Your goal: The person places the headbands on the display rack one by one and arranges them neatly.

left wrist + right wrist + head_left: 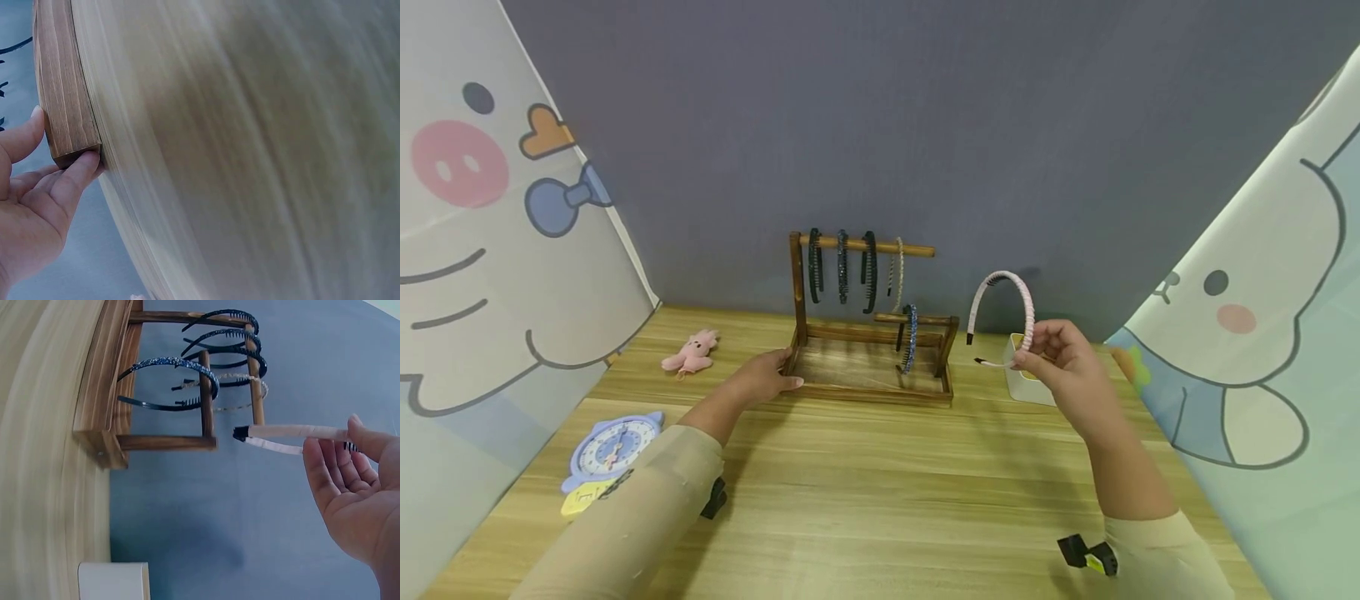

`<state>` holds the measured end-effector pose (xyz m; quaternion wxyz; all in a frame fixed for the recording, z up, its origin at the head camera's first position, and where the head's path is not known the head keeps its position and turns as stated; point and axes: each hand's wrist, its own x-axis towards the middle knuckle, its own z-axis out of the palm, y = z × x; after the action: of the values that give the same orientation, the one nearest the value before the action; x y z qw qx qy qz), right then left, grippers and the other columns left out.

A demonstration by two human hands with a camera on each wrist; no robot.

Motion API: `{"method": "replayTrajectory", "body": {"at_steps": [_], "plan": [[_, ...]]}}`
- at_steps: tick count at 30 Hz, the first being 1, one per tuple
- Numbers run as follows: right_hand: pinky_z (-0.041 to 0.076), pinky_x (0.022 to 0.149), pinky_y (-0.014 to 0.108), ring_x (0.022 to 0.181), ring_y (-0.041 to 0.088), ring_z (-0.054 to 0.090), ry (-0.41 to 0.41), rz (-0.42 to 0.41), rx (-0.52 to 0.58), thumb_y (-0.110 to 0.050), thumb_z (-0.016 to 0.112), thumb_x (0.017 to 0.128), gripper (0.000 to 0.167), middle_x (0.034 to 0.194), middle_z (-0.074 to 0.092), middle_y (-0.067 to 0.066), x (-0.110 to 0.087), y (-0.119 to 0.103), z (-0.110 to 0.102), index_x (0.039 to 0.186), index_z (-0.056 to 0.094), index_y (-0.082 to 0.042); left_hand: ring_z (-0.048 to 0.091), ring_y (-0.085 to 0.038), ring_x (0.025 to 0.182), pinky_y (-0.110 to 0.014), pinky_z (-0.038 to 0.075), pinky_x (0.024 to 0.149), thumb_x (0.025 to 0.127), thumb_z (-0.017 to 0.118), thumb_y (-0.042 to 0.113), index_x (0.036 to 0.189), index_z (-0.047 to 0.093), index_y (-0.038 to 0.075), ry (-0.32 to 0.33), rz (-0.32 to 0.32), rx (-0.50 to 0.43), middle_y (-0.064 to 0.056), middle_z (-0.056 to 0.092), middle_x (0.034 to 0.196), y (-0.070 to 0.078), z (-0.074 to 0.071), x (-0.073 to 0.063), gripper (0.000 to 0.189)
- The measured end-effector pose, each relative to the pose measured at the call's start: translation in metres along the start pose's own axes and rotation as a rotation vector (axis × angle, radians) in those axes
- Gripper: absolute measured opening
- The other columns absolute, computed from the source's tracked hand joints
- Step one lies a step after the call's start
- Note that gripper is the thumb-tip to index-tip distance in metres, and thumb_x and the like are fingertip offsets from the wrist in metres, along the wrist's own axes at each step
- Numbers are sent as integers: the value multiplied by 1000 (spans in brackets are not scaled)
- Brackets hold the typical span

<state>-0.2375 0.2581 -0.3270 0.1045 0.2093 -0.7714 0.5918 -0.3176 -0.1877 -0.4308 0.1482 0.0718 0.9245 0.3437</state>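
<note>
A pale pink wrapped headband (1028,308) with black tips is pinched between the thumb and fingers of my right hand (1063,371). It is held up to the right of a wooden headband stand (865,395), its open end toward the stand. My left hand (760,377) grips the stand's left end, thumb and fingers at the corner of the base. Several headbands hang on the upper bar (917,249), including dark ones (870,271) and a thin beaded one (900,275). A blue glittery headband (912,337) hangs on the lower, shorter bar.
Behind my right hand stands a white box (1026,387). To the left lie a pink plush toy (692,352) and a blue toy clock (613,447) on the wooden table (880,500). A grey wall (925,125) rises behind the stand.
</note>
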Motion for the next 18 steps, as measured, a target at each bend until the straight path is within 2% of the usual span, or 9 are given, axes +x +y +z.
{"method": "replayTrajectory", "body": {"at_steps": [4,7,13,18], "plan": [[56,79,21,89,14,61,25,-36,-5,-3,63,95,25,98,57,6,9,-1,11,114,48,-2,23,-46,144,-59,24,115,99,60,27,156,17,-2,0,-4,-5,-28,25,157,0,0,0,77],[56,80,20,91,12,60,49,-47,-71,-5,65,94,26,98,58,5,15,0,18,113,48,-1,23,-46,144,-60,25,115,99,60,29,156,17,0,-2,-12,1,-27,25,157,1,0,0,77],[53,81,14,96,11,58,73,-14,-223,-16,67,95,35,104,58,9,26,3,30,118,48,2,24,-46,144,-60,25,115,99,60,30,157,18,1,-5,-18,13,-26,25,158,0,0,1,77],[52,81,13,96,13,57,82,9,-233,-20,67,94,38,105,57,10,33,10,38,119,47,1,24,-45,144,-59,25,115,99,60,31,156,18,0,0,-9,14,-26,26,157,-3,1,3,78]]}}
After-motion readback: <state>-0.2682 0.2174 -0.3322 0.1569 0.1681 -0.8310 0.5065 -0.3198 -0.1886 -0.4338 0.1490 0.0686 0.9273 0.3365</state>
